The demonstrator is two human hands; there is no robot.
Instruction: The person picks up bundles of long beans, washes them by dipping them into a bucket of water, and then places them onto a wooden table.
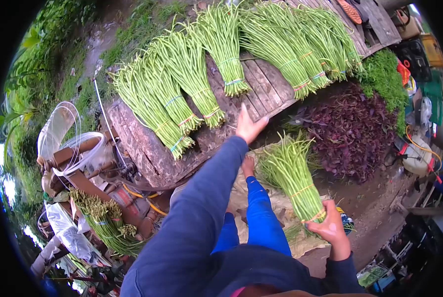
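Head view: right hand (330,228) gripped a tied bundle of long green beans (293,175) by its banded end, over the sacking on the ground. Left hand (248,126) reached open, fingers spread, to the near edge of the weathered wooden platform (147,148), just beside the banded bean bundles (182,84) lying there. Likely stacking step; next move needs a free gap. Purple leafy greens (350,131) crowded the right.

A right hand (330,228) grips a tied bundle of long beans (295,175) while the left hand (248,126) touches the wooden surface (147,148) stacked with more bundles (221,47).
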